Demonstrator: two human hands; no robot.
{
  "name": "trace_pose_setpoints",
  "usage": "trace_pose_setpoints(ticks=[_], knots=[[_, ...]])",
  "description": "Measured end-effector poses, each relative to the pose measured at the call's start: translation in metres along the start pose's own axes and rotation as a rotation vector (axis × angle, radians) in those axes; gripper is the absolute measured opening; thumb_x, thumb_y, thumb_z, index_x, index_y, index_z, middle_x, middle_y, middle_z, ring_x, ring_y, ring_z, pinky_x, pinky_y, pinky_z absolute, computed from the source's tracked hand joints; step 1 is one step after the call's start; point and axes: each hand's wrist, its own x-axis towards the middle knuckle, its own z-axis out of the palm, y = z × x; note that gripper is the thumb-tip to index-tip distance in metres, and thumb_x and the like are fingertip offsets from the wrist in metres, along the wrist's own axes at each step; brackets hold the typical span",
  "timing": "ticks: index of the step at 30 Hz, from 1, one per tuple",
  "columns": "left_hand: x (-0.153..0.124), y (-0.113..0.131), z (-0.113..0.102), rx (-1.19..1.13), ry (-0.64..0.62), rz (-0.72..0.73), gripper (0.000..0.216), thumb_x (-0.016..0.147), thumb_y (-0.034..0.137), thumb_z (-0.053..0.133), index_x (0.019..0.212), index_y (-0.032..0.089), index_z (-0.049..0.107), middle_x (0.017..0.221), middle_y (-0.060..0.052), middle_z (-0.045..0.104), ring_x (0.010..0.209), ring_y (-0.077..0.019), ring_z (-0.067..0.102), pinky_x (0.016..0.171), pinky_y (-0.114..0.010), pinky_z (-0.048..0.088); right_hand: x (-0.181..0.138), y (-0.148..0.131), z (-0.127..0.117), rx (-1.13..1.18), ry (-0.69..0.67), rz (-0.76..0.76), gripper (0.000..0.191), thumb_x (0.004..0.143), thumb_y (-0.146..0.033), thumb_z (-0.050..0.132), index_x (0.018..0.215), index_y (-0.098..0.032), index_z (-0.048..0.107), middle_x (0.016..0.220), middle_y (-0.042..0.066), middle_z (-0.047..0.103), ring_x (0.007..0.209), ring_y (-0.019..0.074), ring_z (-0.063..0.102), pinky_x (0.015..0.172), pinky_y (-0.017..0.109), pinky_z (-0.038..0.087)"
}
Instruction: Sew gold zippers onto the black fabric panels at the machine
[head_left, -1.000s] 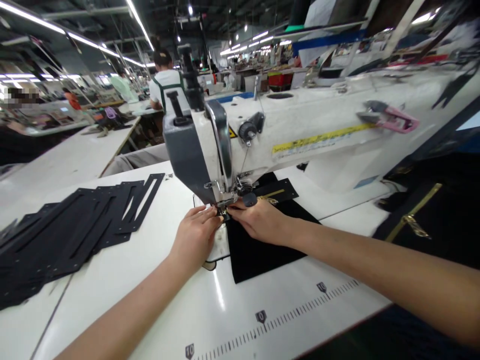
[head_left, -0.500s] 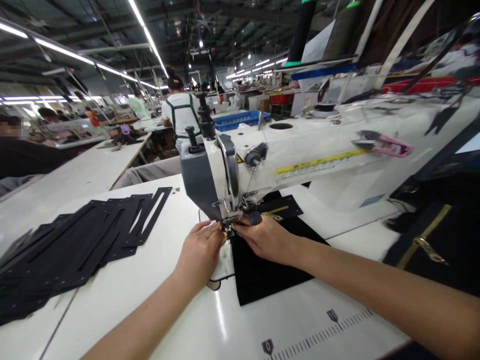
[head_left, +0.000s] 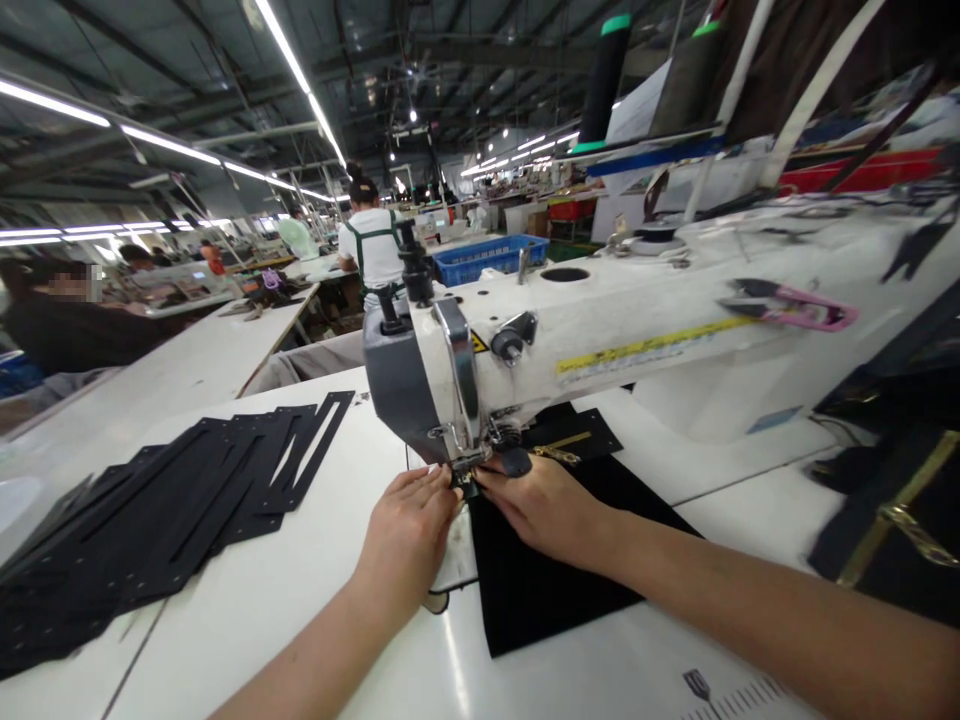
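A black fabric panel [head_left: 555, 590] lies on the machine bed, its left edge running under the presser foot [head_left: 466, 478] of a white sewing machine [head_left: 645, 310]. From the left, my left hand [head_left: 411, 520] reaches the foot, with bent fingers pinched together at the panel's edge. My right hand [head_left: 551, 505] rests over the panel just right of the foot, fingers closed on the fabric and fingertips partly behind the machine head. Behind that hand shows a black strip with a gold zipper [head_left: 562, 447]. The needle point itself is hard to make out.
Overlapping black slotted pieces [head_left: 172, 510] spread over the table at left. More black fabric with a gold zipper [head_left: 896, 515] lies at right. Pink-handled thread snips [head_left: 802, 305] rest against the machine arm. A blue crate [head_left: 491, 258] and a co-worker [head_left: 371, 240] are beyond.
The camera view has shifted slightly, so the scene sits lower in the picture. Both hands keep their places by the presser foot, and little movement of the panel is visible.
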Motion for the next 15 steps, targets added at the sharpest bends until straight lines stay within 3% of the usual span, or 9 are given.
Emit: trace_pose_setpoints(ticks=[3,6,10,13,15], knots=[[-0.002,-0.002,0.001,-0.034,0.007,-0.043,0.018,0.083,0.013,0.045,0.079,0.017,0.062,0.088,-0.008,0.069,0.083,-0.0207,0.065,0.082,-0.039,0.05,0.002,-0.003,0.002,-0.112,-0.018,0.114,0.022,0.084,-0.019,0.046,0.1,-0.01,0.059,0.1,0.013,0.063,0.096,0.0243,0.056,0.092,0.041,0.04],[-0.007,0.002,-0.005,-0.196,-0.009,-0.197,0.016,0.081,0.017,0.049,0.085,0.018,0.064,0.098,-0.01,0.067,0.093,-0.0248,0.062,0.084,-0.043,0.048,0.0,-0.008,0.001,-0.197,-0.055,0.234,0.039,0.082,-0.034,0.051,0.107,-0.005,0.057,0.11,0.019,0.059,0.108,0.0294,0.05,0.101,0.047,0.029],[-0.015,0.028,-0.029,-0.755,-0.021,-0.705,0.029,0.079,0.028,0.054,0.106,0.018,0.058,0.113,-0.012,0.06,0.103,-0.0257,0.057,0.088,-0.042,0.047,-0.025,-0.022,-0.006,-0.252,-0.1,0.313,0.062,0.081,-0.045,0.051,0.126,-0.003,0.043,0.132,0.021,0.04,0.125,0.0311,0.032,0.103,0.048,0.027],[-0.017,0.055,-0.048,-1.23,-0.04,-1.081,0.046,0.072,0.039,0.065,0.109,0.014,0.053,0.116,-0.015,0.057,0.1,-0.028,0.058,0.083,-0.04,0.049,-0.055,-0.038,-0.013,-0.3,-0.108,0.346,0.068,0.083,-0.048,0.046,0.13,-0.001,0.037,0.137,0.02,0.032,0.129,0.0297,0.026,0.103,0.047,0.027],[-0.016,0.071,-0.057,-1.415,-0.047,-1.245,0.052,0.066,0.039,0.071,0.107,0.012,0.053,0.116,-0.017,0.057,0.1,-0.0278,0.058,0.082,-0.038,0.049,-0.074,-0.051,-0.017,-0.332,-0.102,0.35,0.068,0.084,-0.049,0.042,0.131,-0.001,0.035,0.137,0.02,0.031,0.129,0.0289,0.026,0.103,0.047,0.028]])
